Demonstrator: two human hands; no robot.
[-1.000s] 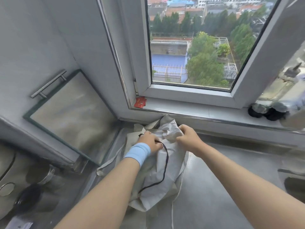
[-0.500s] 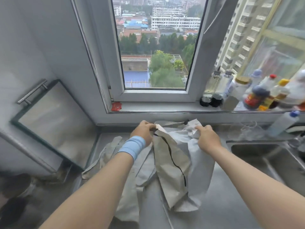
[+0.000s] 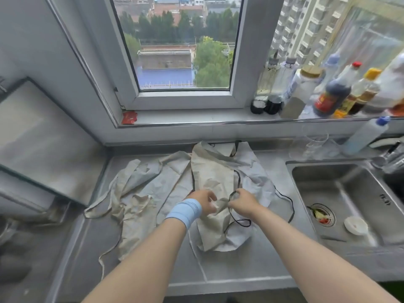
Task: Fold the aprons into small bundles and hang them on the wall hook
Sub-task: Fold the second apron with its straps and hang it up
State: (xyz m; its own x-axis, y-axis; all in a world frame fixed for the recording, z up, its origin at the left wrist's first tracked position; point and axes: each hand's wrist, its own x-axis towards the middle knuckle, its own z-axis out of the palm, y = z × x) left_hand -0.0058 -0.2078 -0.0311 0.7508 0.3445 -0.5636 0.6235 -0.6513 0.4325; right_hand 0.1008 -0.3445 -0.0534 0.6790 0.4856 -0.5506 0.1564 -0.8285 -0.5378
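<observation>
Steel counter (image 3: 251, 265) fills the lower frame, with a window (image 3: 183, 51) behind it and the sill (image 3: 196, 115) running along the back. A big glass-fronted panel (image 3: 43, 136) leans in at the left edge, close to the cloth. The sink (image 3: 341, 193) is sunk into the counter on the right, with a tap (image 3: 391, 158) at its far corner, blurred. Both task things lie flat on the counter between panel and sink. The apron (image 3: 214, 176) is in the centre, crumpled and folded lengthwise, its top end touching the back wall under the sill. The other apron (image 3: 144, 193) is spread just left of it, overlapping at the edge, its ties trailing off toward the panel and the front. A row of bottles (image 3: 332, 92) crowds the right half of the sill, well apart from the cloth. A squeeze bottle (image 3: 365, 135) with a blue cap leans below them, behind the sink. Both forearms reach in from the bottom and cover the apron's near part. Left hand (image 3: 203, 202), with a blue wristband (image 3: 184, 212), has its fingers curled onto the apron's cloth; it is blurred, but it looks like a pinch on a fold. Right hand (image 3: 243, 203) is just beside it, thumb and fingers pinching a thin black cord (image 3: 239, 223) that loops over the apron and runs out toward the sink rim. In the sink there is a drain strainer (image 3: 323, 215) holding scraps, with a small white dish (image 3: 356, 225) beside it. A red packet (image 3: 129, 117) sits at the sill's left corner.
</observation>
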